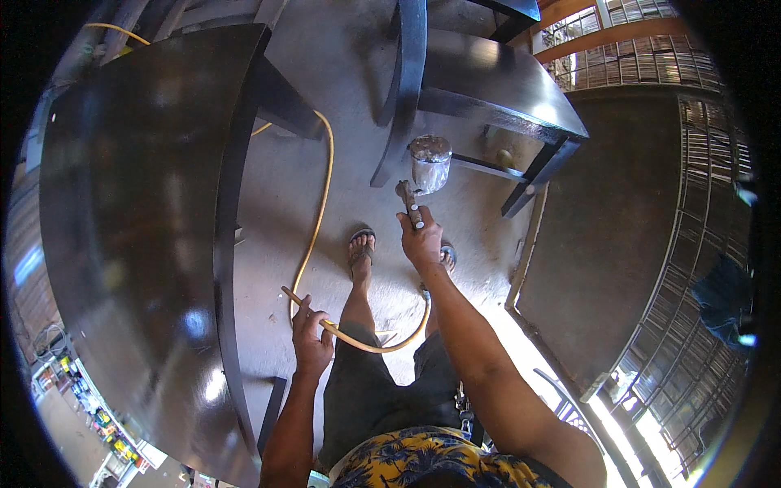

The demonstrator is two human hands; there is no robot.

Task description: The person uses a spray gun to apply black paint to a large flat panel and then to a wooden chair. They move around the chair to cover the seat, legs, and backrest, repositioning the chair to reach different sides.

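Note:
My right hand (423, 241) is wrapped round the grip of a spray gun (407, 195), held out in front of me. A paint-smeared metal cup (431, 167) sits at the gun's far end. A yellow air hose (390, 348) curves from below the right hand across to my left hand (312, 337), whose fingers are closed on it at thigh height. A thin brownish length sticks out past the left fingers; whether it is part of the hose, I cannot tell. Just beyond the gun stands a glossy dark wooden chair (496, 77).
A large dark, shiny tabletop (146, 244) fills the left side. The hose trails over the concrete floor (277, 187) between tabletop and chair. On the right, a dark panel (602, 244) leans by a woven lattice wall (691, 244). Small colourful items (93, 407) lie at the lower left.

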